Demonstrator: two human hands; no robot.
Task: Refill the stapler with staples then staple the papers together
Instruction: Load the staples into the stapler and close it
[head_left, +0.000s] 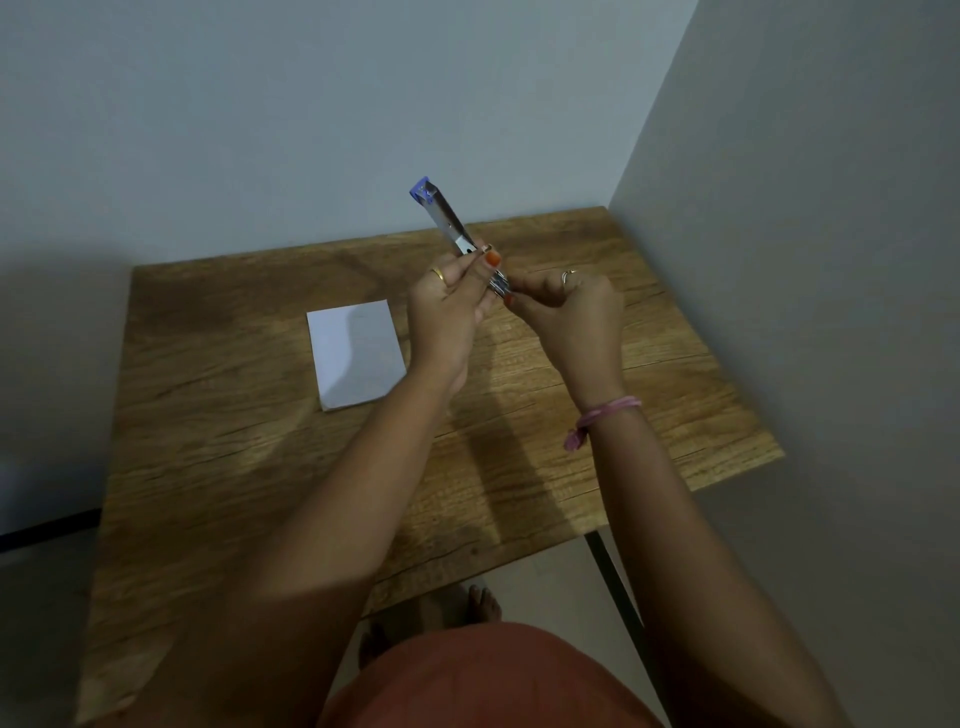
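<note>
A small stapler (448, 221) with a metal body and a blue end is held up above the wooden table (260, 467), its blue end pointing up and away. My left hand (452, 312) grips its lower part, thumb on the metal. My right hand (569, 312) pinches the stapler's near end with curled fingers; whether staples lie between those fingertips is hidden. The white papers (356, 356) lie flat on the table to the left of my hands.
A grey wall runs close along the table's right side and another stands behind its far edge. A dark metal table leg (615, 577) shows at the near right. My bare feet (483, 605) are under the table's near edge.
</note>
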